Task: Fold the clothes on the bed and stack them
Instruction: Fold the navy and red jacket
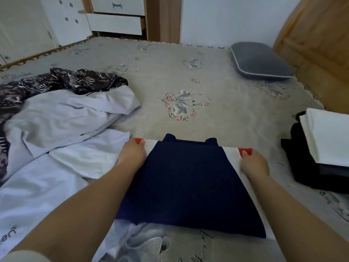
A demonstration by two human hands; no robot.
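Navy, white and red cloth, a folded garment (188,182), is lying flat on the grey flowered bed (188,72) directly in front of the person, with the left hand (132,154) pinching its far left red-tipped corner and the right hand (254,164) pinching its far right one. To the left, unfolded white clothes (62,118) and a dark patterned piece (75,80) are lying crumpled, while a stack (324,148) of folded black and white clothes is sitting at the right, and a grey pillow (260,61) is resting near the wooden headboard (317,35).
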